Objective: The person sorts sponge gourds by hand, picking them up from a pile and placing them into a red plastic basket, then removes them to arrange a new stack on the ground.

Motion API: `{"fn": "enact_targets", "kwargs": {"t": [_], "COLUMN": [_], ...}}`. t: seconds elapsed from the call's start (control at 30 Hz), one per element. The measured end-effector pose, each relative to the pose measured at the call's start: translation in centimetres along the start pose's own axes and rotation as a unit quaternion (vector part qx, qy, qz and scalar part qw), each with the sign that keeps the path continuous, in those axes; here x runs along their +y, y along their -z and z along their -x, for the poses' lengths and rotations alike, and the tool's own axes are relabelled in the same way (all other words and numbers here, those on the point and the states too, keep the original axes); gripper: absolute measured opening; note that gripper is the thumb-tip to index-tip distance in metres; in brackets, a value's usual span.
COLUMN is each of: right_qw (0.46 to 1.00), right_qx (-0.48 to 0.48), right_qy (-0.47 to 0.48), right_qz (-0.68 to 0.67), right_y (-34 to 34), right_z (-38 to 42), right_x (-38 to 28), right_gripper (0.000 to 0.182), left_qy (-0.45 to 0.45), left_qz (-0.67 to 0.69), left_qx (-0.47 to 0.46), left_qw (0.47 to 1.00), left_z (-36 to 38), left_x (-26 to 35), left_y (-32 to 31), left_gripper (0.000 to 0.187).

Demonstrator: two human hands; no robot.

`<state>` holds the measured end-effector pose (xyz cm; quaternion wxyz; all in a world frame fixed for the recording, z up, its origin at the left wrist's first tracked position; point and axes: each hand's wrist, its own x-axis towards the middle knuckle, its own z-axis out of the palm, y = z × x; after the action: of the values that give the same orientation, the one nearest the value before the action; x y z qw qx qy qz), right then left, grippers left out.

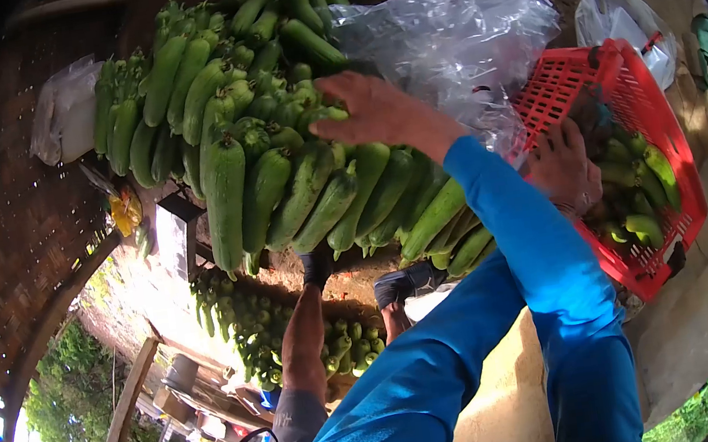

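Two hands in blue sleeves work over a big heap of green cucumbers. One hand, apparently the left, lies palm down on the pile with fingers spread, touching a cucumber without closing on it. The other hand grips the rim of a red plastic basket holding more cucumbers. Clear plastic bags lie between. Cucumbers look firm, smooth, fairly heavy; best grasped around the middle.
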<state>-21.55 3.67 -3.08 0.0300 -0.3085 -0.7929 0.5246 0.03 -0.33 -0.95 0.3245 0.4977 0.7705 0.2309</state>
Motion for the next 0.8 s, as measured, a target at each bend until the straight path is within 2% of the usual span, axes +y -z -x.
{"fn": "enact_targets", "kwargs": {"t": [0.07,0.1,0.13,0.2,0.27,0.37,0.43,0.47,0.5,0.53,0.57,0.6,0.67,0.7,0.77,0.8], "right_qw": [0.992,0.993,0.992,0.967,0.942,0.899,0.846,0.836,0.842,0.844,0.864,0.862,0.877,0.878,0.917,0.917], "right_qx": [-0.096,-0.054,-0.007,0.131,0.234,0.382,0.472,0.485,0.494,0.469,0.404,0.408,0.321,0.322,0.148,0.150], "right_qy": [0.039,0.062,0.081,0.100,0.076,-0.030,-0.115,-0.196,-0.201,-0.256,-0.300,-0.301,-0.319,-0.320,-0.264,-0.265], "right_qz": [-0.067,-0.084,-0.099,-0.195,-0.228,-0.211,-0.222,-0.167,-0.080,-0.051,0.000,-0.007,0.163,0.155,0.261,0.256], "right_y": [2.8,4.1,5.3,8.2,10.5,13.0,12.6,12.9,12.0,11.3,10.9,10.9,11.2,11.1,11.1,10.7], "right_z": [3.9,6.5,9.4,15.5,20.8,28.7,32.1,33.5,34.6,35.3,36.1,36.3,35.9,35.6,34.7,34.3], "right_x": [-1.8,-3.1,-4.2,-6.4,-6.9,-4.0,1.6,4.3,9.0,13.3,17.0,19.3,23.3,25.5,28.8,28.3], "right_gripper": [0.064,0.057,0.050,0.036,0.028,0.021,0.015,0.014,0.013,0.019,0.033,0.033,0.046,0.046,0.062,0.062], "left_qy": [-0.003,-0.011,-0.039,-0.063,-0.032,-0.038,0.031,-0.014,-0.021,-0.029,-0.036,-0.047,-0.062,-0.064,-0.069,-0.060], "left_qz": [-0.003,0.002,0.023,0.033,0.028,-0.041,0.032,-0.007,-0.016,-0.024,-0.030,-0.026,-0.027,-0.025,-0.026,-0.031], "left_qx": [-0.022,-0.024,0.015,-0.002,-0.066,-0.041,-0.078,-0.048,-0.040,-0.030,-0.031,-0.020,-0.008,-0.006,-0.003,-0.004], "left_qw": [1.000,1.000,0.999,0.997,0.997,0.998,0.996,0.999,0.999,0.999,0.998,0.998,0.998,0.998,0.997,0.998], "left_z": [-0.8,-0.7,-0.5,-0.5,-0.6,-0.5,-1.0,-0.8,-0.7,-0.8,-0.8,-0.6,-0.7,-0.6,-0.7,-0.7], "left_x": [0.3,0.2,-0.2,0.0,0.2,0.8,1.0,1.3,1.2,1.1,1.3,1.3,1.4,1.3,1.2,1.2], "left_y": [1.9,1.6,0.4,0.8,1.3,1.6,1.7,1.5,1.4,1.2,1.1,1.2,1.1,1.1,1.0,1.1], "left_gripper": [0.076,0.075,0.072,0.070,0.070,0.063,0.053,0.053,0.052,0.051,0.051,0.051,0.051,0.051,0.051,0.055]}}
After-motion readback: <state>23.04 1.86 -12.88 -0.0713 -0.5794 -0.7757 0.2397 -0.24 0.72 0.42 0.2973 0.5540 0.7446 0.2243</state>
